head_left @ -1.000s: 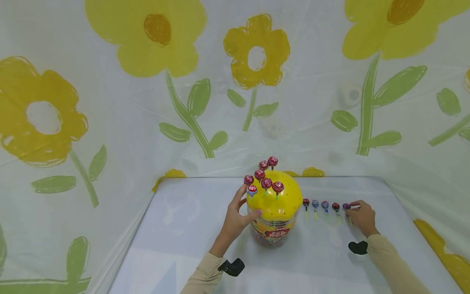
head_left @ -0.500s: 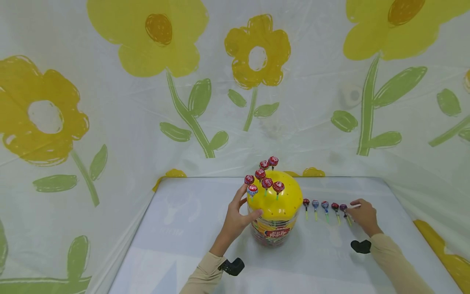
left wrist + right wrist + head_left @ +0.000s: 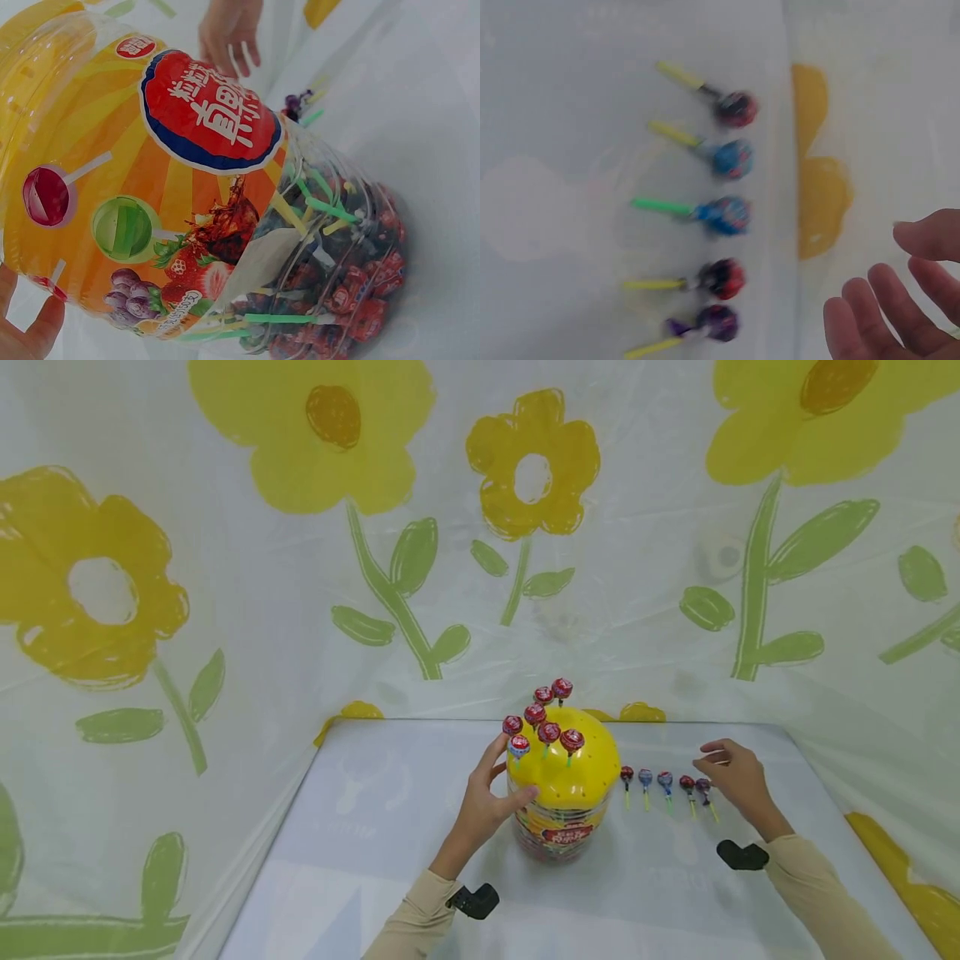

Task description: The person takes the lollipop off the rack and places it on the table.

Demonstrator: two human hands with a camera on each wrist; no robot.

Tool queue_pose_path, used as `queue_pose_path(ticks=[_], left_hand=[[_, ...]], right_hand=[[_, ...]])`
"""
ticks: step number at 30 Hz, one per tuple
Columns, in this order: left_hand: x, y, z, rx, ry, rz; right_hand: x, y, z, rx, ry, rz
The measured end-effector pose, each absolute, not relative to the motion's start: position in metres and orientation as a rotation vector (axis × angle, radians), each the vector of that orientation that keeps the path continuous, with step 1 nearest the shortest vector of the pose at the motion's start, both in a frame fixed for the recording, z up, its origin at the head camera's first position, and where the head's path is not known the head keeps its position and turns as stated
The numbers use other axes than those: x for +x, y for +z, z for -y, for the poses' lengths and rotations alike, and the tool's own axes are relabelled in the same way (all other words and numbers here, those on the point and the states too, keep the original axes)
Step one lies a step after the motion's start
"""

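A clear plastic lollipop jar (image 3: 564,837) with a yellow domed lid (image 3: 592,777) stands upright on the table. Several wrapped lollipops (image 3: 572,741) are stuck by their sticks into holes on the lid's left half. My left hand (image 3: 483,802) holds the jar at the lid's left rim, thumb in front, fingers behind. To the jar's right, several lollipops lie in a row, among them a purple one (image 3: 720,322) at the right end and a blue one with a green stick (image 3: 729,215). Just above that end hovers my right hand (image 3: 738,781), fingers loosely bent, holding nothing.
More lollipops (image 3: 360,300) show through the jar's clear lower wall. The white table (image 3: 360,827) ends at a back edge against a white curtain (image 3: 615,635) printed with yellow flowers.
My right hand let go of the purple lollipop, now lying slanted beside the red one at the row's end, and lifted away from it. My left hand stayed on the jar.
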State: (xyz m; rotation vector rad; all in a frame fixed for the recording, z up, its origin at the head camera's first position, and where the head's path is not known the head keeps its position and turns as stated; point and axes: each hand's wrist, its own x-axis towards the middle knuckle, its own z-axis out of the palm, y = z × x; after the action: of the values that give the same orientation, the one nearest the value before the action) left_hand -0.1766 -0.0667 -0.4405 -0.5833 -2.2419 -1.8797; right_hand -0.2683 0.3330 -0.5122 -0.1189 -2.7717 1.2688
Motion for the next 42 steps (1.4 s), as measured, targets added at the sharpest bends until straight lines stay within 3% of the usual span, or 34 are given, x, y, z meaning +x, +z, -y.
queue_pose_path(ticks=[10,23,42], left_hand=[[-0.177,-0.44,0.067,-0.544,-1.858,2.282],[-0.175,-0.438,0.065,-0.53,-1.883,2.286],[-0.175,-0.438,0.065,-0.533,-1.888,2.284]], right_hand=[[-0.244,-0.438,-0.286,0.179,1.23,2.687],[-0.218,-0.385,-0.235,0.449,1.2,2.512],[-0.185,-0.356,-0.176,0.806,1.452,2.394]])
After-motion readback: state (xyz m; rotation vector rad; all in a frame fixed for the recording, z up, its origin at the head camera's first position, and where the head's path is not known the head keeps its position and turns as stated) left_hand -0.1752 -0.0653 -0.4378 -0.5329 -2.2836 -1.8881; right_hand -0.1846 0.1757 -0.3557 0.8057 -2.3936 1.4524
